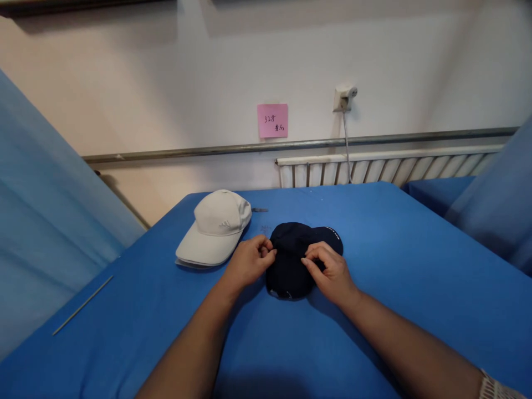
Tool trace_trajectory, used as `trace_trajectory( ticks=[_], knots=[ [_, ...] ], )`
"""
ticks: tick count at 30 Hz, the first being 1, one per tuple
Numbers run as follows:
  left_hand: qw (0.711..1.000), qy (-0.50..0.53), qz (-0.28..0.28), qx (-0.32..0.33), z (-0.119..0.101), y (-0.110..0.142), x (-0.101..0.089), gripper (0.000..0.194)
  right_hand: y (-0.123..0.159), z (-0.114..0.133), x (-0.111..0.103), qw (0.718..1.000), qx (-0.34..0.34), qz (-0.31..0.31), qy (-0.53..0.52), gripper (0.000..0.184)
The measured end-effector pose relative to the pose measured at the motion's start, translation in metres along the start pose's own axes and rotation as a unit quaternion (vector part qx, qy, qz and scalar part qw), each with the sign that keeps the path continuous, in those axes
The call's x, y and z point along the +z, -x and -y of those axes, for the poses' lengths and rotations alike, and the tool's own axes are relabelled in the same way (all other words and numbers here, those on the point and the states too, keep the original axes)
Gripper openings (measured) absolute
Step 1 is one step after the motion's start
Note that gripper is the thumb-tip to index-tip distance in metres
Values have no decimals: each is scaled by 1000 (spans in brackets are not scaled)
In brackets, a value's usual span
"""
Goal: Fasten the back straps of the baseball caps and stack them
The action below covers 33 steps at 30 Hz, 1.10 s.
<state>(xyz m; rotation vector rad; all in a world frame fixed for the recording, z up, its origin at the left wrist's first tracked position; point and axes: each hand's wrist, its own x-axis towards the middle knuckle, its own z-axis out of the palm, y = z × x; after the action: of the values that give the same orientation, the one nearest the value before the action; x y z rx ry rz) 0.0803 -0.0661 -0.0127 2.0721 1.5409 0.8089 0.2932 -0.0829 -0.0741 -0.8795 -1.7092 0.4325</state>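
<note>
A dark navy baseball cap (291, 277) lies on the blue-covered table in front of me, its brim pointing to the upper right with small white lettering along the edge. Thumb and fingers of my left hand (251, 257) pinch the cloth at the cap's left side. On the other side, my right hand (328, 271) pinches the cap's fabric near the brim, thumb against fingertips. Just left of my left hand sits a pale grey-white baseball cap (216, 221) with a three-stripe logo; a second brim edge shows beneath its own.
A thin stick (83, 305) lies on the blue cover (415, 266) at the left. A small dark strip (260, 210) is behind the pale cap. Beyond the table are a radiator (399, 166), a pipe, a plugged socket (344, 101) and a pink note (272, 120). Blue curtains hang on both sides.
</note>
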Motion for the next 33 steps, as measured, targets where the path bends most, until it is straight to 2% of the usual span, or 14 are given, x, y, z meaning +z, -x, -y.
trace_trajectory(
  ticks=[5, 8, 10, 12, 14, 17, 20, 23, 29, 31, 33],
  knots=[
    [999, 18, -47, 15, -6, 4, -10, 23, 0, 1, 0, 1000, 3, 16, 3, 10],
    [998, -36, -45, 22, -7, 4, -16, 21, 0, 2, 0, 1000, 2, 23, -8, 9],
    [995, -85, -48, 22, -5, 3, -20, 19, -2, -3, -2, 1000, 15, 3, -13, 11],
    [991, -118, -56, 23, -2, 1, -23, 17, -5, -16, -6, 997, 51, -54, -3, 13],
    [988, -139, -69, 22, 0, 0, -26, 17, -9, -37, -12, 985, 115, -124, 22, 14],
    [981, -173, -84, 12, 2, -1, -27, 18, -14, -71, -20, 955, 237, -161, 73, 23],
    [979, -187, -78, -5, 4, -2, -27, 20, -15, -94, -24, 928, 342, -124, 82, 32],
    [984, -164, -72, -8, 5, -3, -28, 22, -14, -102, -22, 913, 392, -97, 53, 33],
    [985, -167, -52, -1, 10, -5, -31, 19, -15, -98, -24, 894, 436, -98, -22, 28],
    [980, -186, -69, 5, 13, -5, -31, 20, -16, -93, -28, 881, 464, -67, -64, 22],
    [975, -200, -99, 16, 16, -6, -31, 20, -17, -88, -33, 860, 494, -16, -130, 25]
  ],
)
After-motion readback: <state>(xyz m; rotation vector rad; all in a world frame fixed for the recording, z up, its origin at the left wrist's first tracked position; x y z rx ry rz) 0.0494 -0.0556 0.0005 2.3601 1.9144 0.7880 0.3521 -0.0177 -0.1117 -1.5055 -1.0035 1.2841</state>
